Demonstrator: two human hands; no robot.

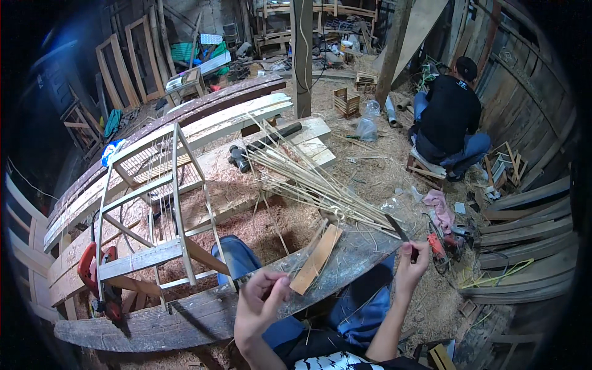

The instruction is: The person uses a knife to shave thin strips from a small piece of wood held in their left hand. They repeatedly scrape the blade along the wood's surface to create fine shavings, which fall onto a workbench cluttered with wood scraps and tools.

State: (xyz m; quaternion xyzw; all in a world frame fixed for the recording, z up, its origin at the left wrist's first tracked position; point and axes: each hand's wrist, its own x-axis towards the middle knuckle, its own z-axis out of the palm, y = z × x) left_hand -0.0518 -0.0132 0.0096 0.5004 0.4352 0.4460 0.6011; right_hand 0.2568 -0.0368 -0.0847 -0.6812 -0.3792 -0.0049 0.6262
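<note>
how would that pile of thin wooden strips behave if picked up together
The thin wooden strips probably weigh little, being so slender. Their length and thinness suggest they might bend or whip rather than stay stiff. With no tie visible and ends splayed, they could well fan apart in a loose grip.

Blade (397,228): metal | strips (302,177): matt wood | block (316,259): smooth wood | bench (361,248): rough wood

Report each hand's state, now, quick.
Left hand: closed, seemingly pinching a thin pale strip.
Right hand: closed, holding a dark-bladed knife.
</note>
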